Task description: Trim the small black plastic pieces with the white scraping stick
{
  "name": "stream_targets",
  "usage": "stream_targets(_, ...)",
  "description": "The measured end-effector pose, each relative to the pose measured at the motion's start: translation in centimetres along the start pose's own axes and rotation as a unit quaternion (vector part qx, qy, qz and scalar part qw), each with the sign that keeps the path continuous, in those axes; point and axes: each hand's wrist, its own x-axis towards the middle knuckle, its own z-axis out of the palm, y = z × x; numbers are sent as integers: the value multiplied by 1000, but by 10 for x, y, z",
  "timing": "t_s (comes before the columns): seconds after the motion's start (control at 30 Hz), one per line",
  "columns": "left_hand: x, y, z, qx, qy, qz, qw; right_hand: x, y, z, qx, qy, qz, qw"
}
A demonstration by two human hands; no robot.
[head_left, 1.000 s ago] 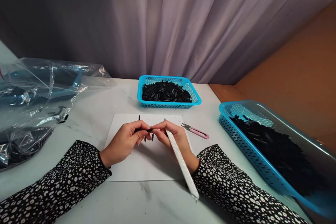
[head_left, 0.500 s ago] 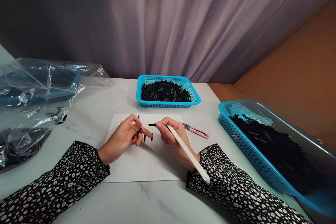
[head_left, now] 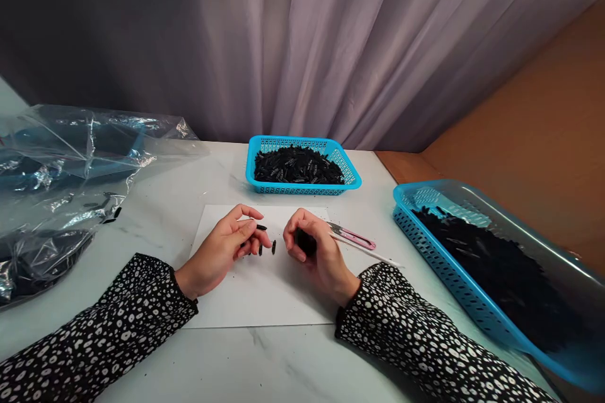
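My left hand (head_left: pixel 227 242) is over the left part of a white sheet (head_left: pixel 265 302), its fingers closed on a small black piece (head_left: pixel 261 227) that sticks out to the right. Below its fingertips two more small black pieces (head_left: pixel 273 247) stand out against the sheet. My right hand (head_left: pixel 314 245) is curled over the sheet's right part, a white stick (head_left: pixel 368 249) reaching out behind it to the right. The stick's near end is hidden by the hand. Pink-handled snips (head_left: pixel 354 237) lie just beyond the stick.
A blue basket (head_left: pixel 302 188) heaped with black pieces stands behind the sheet. A larger blue basket (head_left: pixel 454 283) with black pieces and clear plastic over it is at the right. Clear plastic bags (head_left: pixel 85 157) cover the left side.
My right hand has curled inward, and the white stick has swung from pointing down toward the sleeve to pointing right. The black piece at my right fingertips now shows at my left fingers.
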Motion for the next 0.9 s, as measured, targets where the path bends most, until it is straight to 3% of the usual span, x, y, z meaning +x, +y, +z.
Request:
stream_targets(0.1, 0, -3, 0, 32, -11, 26, 999, 0, 0, 1, -52, -7, -4, 999)
stream_targets(0.27, -3, -5, 1, 81, -24, 67, 994, 0, 4, 4, -198, -20, -89, 976)
stream_targets(0.43, -7, -4, 2, 124, -39, 82, 988, 3, 8, 1, -181, -26, -133, 974)
stream_targets(0.63, -1, -9, 0, 105, 24, 91, 990, 5, 7, -2, -139, 29, -65, 988)
stream_targets(0.9, 4, -6, 0, 53, 24, 67, 996, 2, 3, 1, -89, 35, -17, 995)
